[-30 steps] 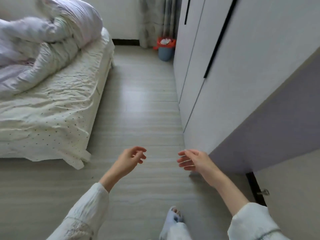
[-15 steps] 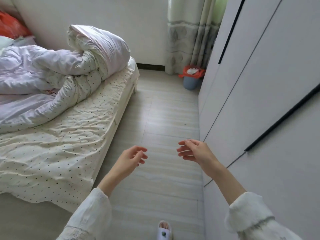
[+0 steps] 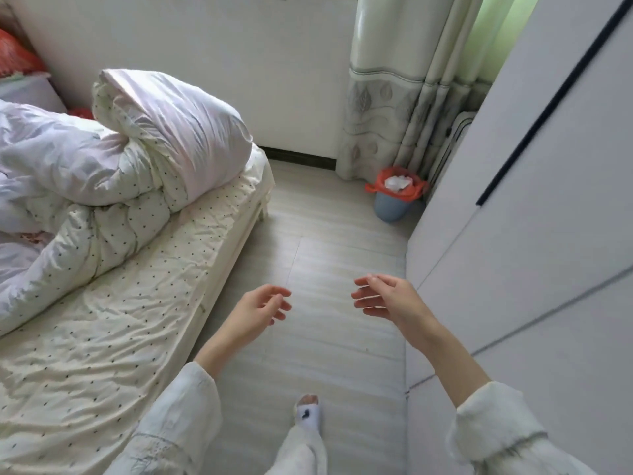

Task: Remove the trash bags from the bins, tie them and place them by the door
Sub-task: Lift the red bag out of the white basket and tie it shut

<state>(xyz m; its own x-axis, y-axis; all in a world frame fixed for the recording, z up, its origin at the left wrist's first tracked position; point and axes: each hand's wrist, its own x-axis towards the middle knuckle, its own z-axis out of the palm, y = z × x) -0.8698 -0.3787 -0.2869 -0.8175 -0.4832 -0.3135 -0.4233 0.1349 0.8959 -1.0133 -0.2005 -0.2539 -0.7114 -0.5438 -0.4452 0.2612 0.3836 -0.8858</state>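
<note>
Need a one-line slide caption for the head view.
Both hands, left and right, empty over the floor; orange-bagged blue bin ahead by the curtain.

Single head-worn view, forward and down over floor (image 3: 325,241) toward far curtain (image 3: 404,97).

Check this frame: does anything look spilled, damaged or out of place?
Nothing spilled or damaged. The blue bin stands upright, its orange bag still fitted. Only the duvet lies bunched on the bed.
</note>
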